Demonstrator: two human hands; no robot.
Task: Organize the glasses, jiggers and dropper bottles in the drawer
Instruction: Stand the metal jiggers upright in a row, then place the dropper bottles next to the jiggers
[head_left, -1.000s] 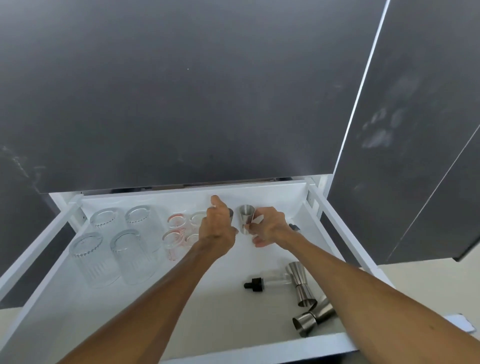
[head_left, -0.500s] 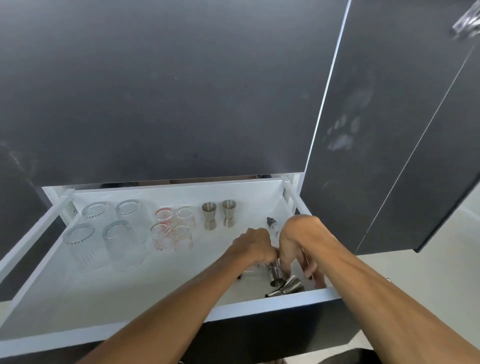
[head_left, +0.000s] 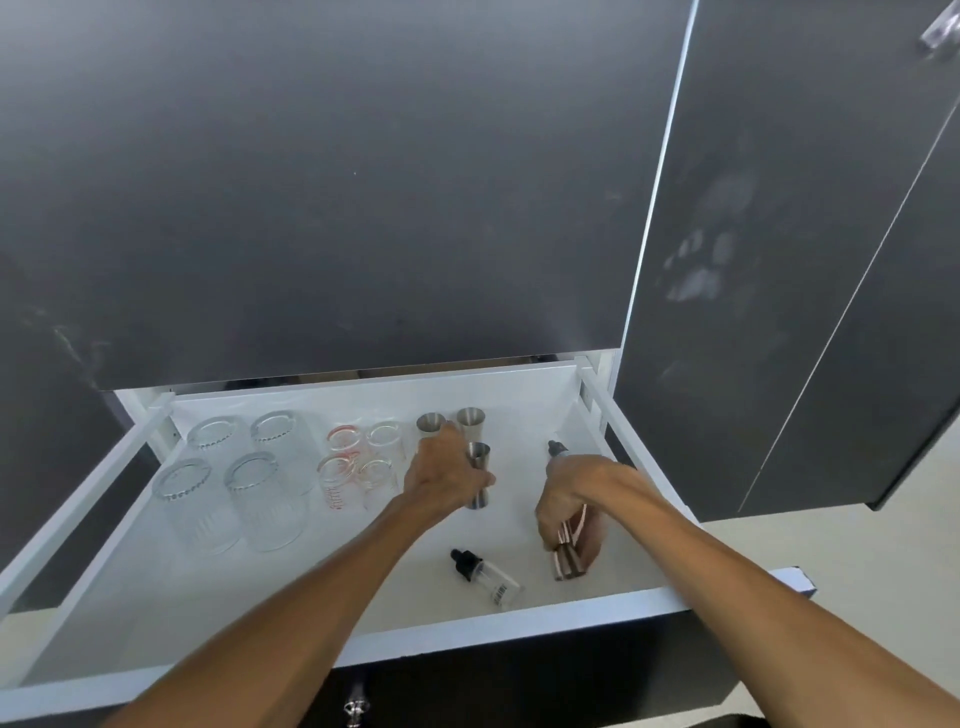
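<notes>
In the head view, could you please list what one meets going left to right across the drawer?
Four ribbed tumblers → four small measuring glasses → left hand on a steel jigger → right hand on another jigger → drawer's right wall.

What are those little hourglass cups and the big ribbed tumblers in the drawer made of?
The jiggers look like brushed stainless steel: grey, opaque, with a dull sheen. The ribbed tumblers seem to be clear glass: see-through, with fluted walls and bright rims, though clear plastic can't be ruled out.
</notes>
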